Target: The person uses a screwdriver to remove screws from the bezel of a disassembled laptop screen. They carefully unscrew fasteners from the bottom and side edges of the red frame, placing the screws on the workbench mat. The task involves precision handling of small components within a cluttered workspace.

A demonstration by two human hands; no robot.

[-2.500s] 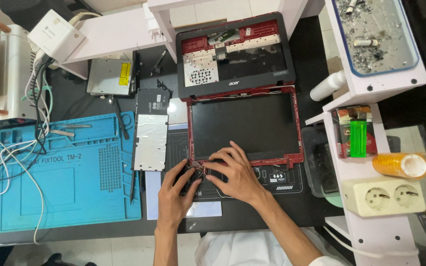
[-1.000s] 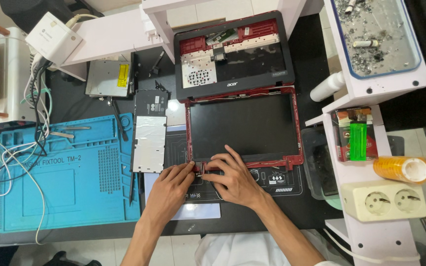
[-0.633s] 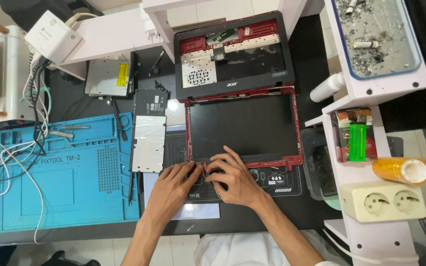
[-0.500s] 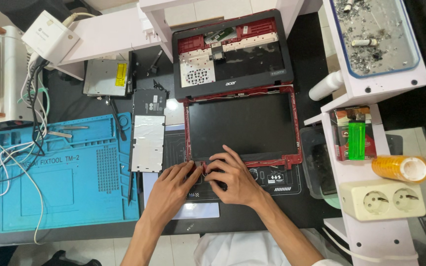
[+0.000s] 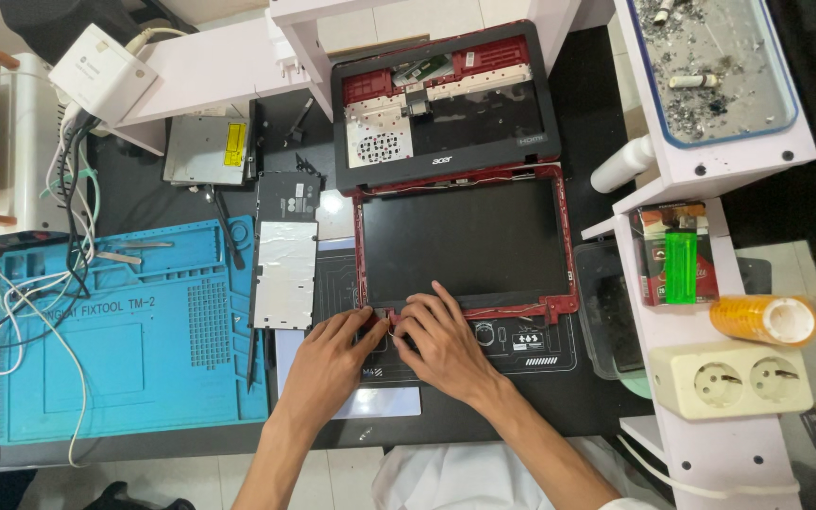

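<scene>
Table, dark, carries a blue work mat at the left. Near its middle lies a red-framed laptop screen, just below a laptop base. Left hand and right hand press side by side on the frame's lower left edge, fingers spread flat, grip clamped on nothing.
</scene>
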